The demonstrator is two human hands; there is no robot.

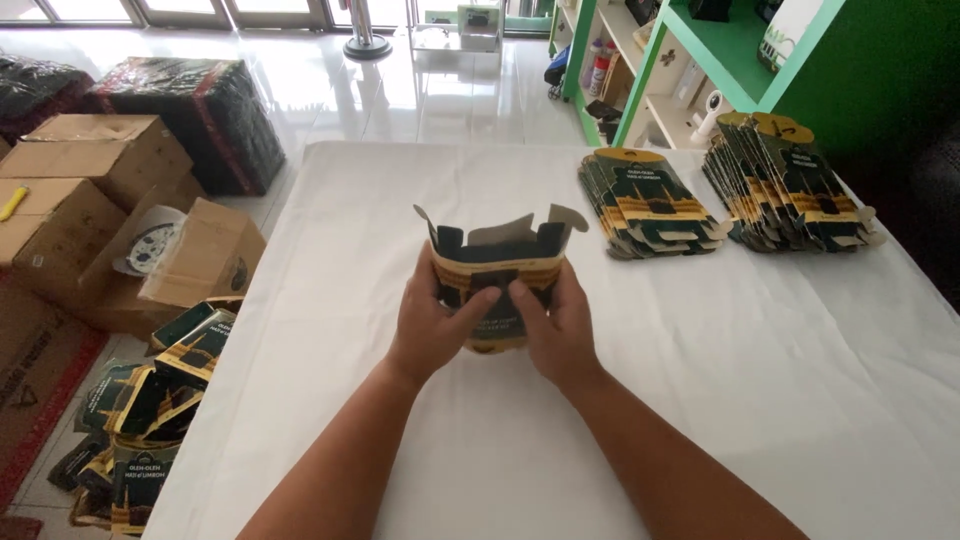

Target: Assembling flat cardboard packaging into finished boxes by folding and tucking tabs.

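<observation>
Carton (497, 268) held upright above bench (700, 400), gripped by both hands. Left hand (432, 322) closed on carton's left side, thumb pressed on front panel; right hand (556, 325) closed on right side, fingers (525, 305) curled over lower front. Top flaps seen open, standing up beyond fingers. Step judged: flat blank being squared into box, bottom being tucked. Next move judged to call for flaps folded inward with firm, even pressure. Two stacks of flat blanks (650, 205) laid well beyond right fingers; more cartons on floor (150, 430) left of left hand.
</observation>
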